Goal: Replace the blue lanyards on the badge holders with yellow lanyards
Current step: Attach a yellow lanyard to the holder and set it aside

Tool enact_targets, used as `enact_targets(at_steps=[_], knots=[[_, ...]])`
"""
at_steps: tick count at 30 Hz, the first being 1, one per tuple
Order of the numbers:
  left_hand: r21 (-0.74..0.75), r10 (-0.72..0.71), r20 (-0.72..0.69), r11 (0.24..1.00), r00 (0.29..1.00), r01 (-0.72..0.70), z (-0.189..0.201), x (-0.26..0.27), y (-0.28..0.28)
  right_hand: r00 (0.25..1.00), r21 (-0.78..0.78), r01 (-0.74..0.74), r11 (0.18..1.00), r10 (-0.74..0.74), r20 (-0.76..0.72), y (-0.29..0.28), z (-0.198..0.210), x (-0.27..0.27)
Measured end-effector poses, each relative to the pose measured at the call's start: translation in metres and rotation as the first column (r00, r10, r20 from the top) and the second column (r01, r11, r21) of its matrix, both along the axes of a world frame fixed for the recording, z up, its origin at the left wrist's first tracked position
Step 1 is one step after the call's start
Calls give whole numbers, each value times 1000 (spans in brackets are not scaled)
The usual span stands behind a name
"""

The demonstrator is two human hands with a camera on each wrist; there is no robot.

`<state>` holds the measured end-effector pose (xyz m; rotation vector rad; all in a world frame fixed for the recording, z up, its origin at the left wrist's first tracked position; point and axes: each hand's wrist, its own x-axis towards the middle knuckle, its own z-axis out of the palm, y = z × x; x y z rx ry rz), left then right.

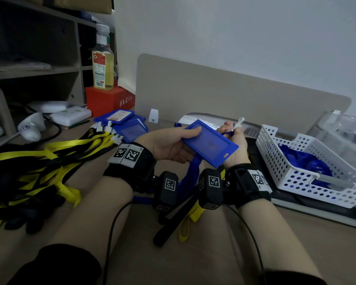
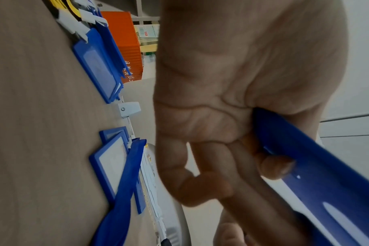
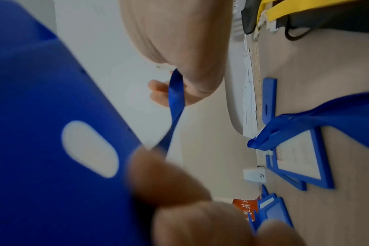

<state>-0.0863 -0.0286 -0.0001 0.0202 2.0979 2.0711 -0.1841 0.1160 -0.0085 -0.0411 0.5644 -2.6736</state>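
Fingers of your left hand [image 1: 169,145] clamp the blue badge holder [image 1: 211,142] flat above the desk [image 1: 132,254], steadying it. Your right hand [image 1: 233,138] pinches the blue lanyard [image 3: 176,93] end with its white clip [image 1: 239,122], apparently free of the slot. Yellow lanyards [image 1: 49,153] wait left, within reach; white basket [image 1: 286,177] right collects removed blue ones.

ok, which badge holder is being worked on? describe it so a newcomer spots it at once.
Start at the beige desk divider, then come forward to the two hands in front of it. The left hand grips a blue badge holder in the air. Unlike the badge holders on the desk, it is lifted, with a blue lanyard hanging below.
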Motion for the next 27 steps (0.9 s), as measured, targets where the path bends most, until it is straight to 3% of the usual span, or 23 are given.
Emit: enact_targets(at_steps=[4, 6, 8, 12, 16, 21, 24, 27], knots=[[97, 55, -35, 994, 998, -51, 4, -1, -4, 999, 83, 52, 995, -52, -8, 0, -14, -18], [178, 147, -60, 975, 987, -134, 6, -3, -6, 997, 179, 74, 981, -68, -43, 0, -17, -21], [261, 213, -88, 948, 973, -184, 8, -6, -9, 997, 325, 16, 946, 8, -74, 1, -14, -14], [377, 332, -130, 888, 934, -263, 9, -10, -11, 957, 669, -137, 730, 271, -99, -7, -8, 18], [479, 444, -161, 816, 882, -323, 9, -13, -13, 868, 836, -149, 527, 476, -145, -12, -4, 36], [465, 446, -187, 825, 875, -321, 9, -13, -11, 690, 966, 48, 252, 691, -215, -15, -11, 39], [459, 406, -193, 842, 893, -284, 10, -12, -7, 660, 966, 80, 247, 713, -237, -18, -17, 36], [465, 396, -184, 842, 899, -276, 11, -13, -4, 623, 951, 98, 295, 727, -289, -19, -14, 37]])
